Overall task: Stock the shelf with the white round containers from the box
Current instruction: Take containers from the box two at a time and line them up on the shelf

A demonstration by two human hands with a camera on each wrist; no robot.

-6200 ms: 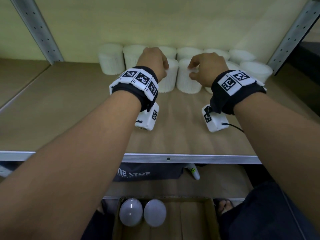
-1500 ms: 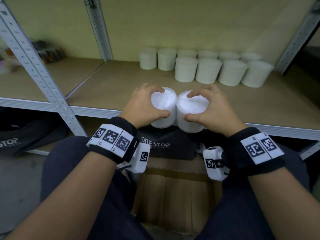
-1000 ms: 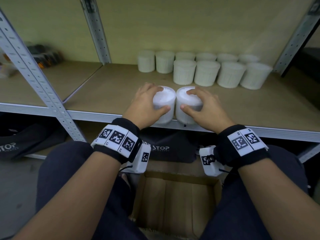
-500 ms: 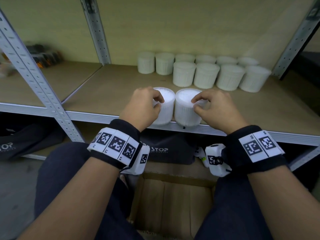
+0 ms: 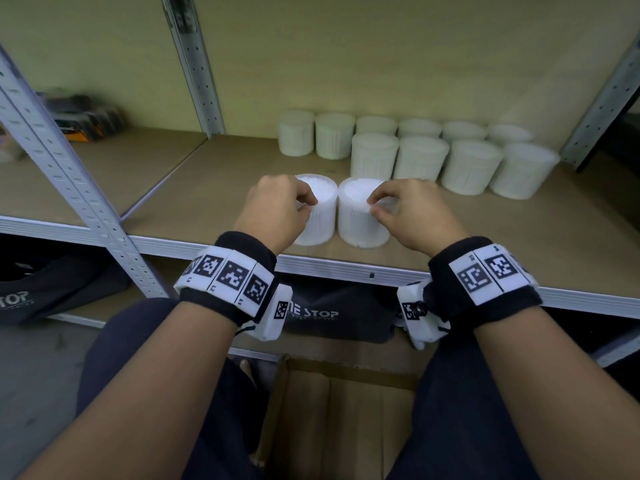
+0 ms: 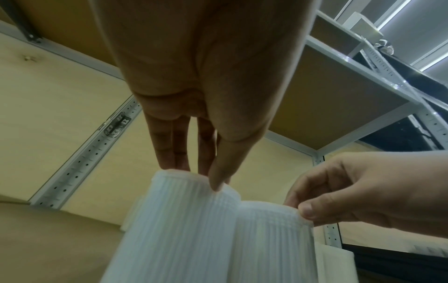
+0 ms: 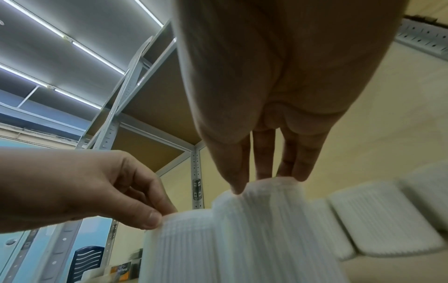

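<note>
Both hands pinch container rims with fingertips and thumb: the left hand (image 5: pixel 273 211) holds the top edge of the left container (image 5: pixel 320 216), the right hand (image 5: pixel 412 213) the top edge of the right container (image 5: pixel 356 216). The two containers stand upright and touching, near the front edge of the shelf (image 5: pixel 214 188); whether their bases rest fully on it I cannot tell. Further back sit two rows of stocked containers (image 5: pixel 420 157) (the front row has open shelf to its left). I judge this the placing step. Next, the pair likely needs sliding back into that gap, kept upright, before the fingers let go. The box (image 5: pixel 339 420) below shows no more containers in its visible part.
</note>
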